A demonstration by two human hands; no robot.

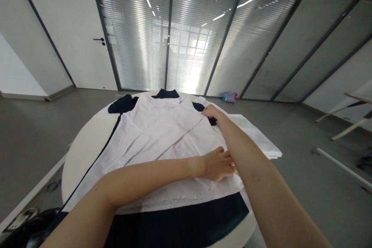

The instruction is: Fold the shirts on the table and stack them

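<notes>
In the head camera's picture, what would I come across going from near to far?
Navy cloth below the shirt's hem, left hand, right hand, blue-and-pink object on the floor, glass wall.

Left arm: we see our left arm point(154, 178) bare from the lower left of the frame to the wrist, smooth, broad at the elbow and slimmer toward the centre.
Left arm marking: we notice one small dark spot point(96, 189) in the lower left.
Left hand: our left hand point(220, 164), right of centre, is bare too, its back smooth and its knuckles rounded.
Right arm: our right arm point(255, 162) is equally bare, tapering from a wide lower right to a narrow wrist.
Right arm marking: we find a tiny dark mole point(258, 180) there.
Right hand: our right hand point(210, 111) is ungloved and looks small.
</notes>
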